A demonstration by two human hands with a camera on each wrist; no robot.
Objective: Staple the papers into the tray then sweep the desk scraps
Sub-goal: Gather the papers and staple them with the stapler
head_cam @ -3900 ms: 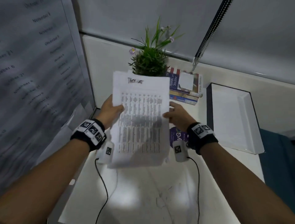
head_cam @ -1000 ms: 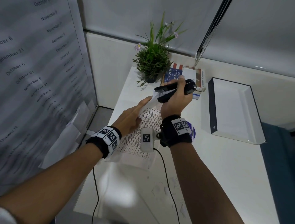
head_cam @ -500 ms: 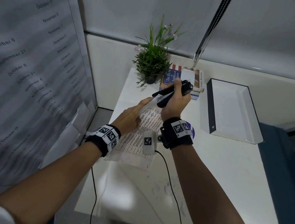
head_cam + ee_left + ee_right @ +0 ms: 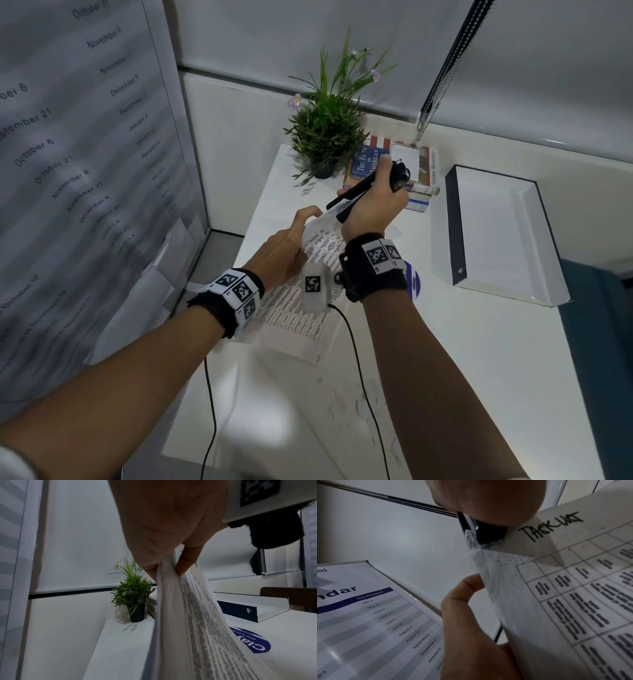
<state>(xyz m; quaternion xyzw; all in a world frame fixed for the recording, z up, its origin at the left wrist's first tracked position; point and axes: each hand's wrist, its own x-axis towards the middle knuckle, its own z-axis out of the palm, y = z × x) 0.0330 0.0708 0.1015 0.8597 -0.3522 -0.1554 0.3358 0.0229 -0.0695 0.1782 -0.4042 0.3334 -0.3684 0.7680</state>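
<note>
Both grips hold: left hand [image 4: 284, 246] pinches papers [image 4: 301, 301], right hand [image 4: 373, 205] clamps stapler [image 4: 359, 186] at their 12 o'clock corner; loosening could misalign sheets.

**Papers lifted at corner, stapler on them, tray at right**

Papers [image 4: 308, 291]: white printed table sheets, handwritten title on top, centre frame, far corner raised, near end low toward the bench [image 4: 479, 377]. Stapler [image 4: 363, 186]: black, upper centre, mouth over the papers' top corner. Tray [image 4: 544, 240]: white, shallow, dark side wall, right of frame, flat on bench. Scraps [image 4: 346, 407]: small pale bits, lower centre on bench.
</note>
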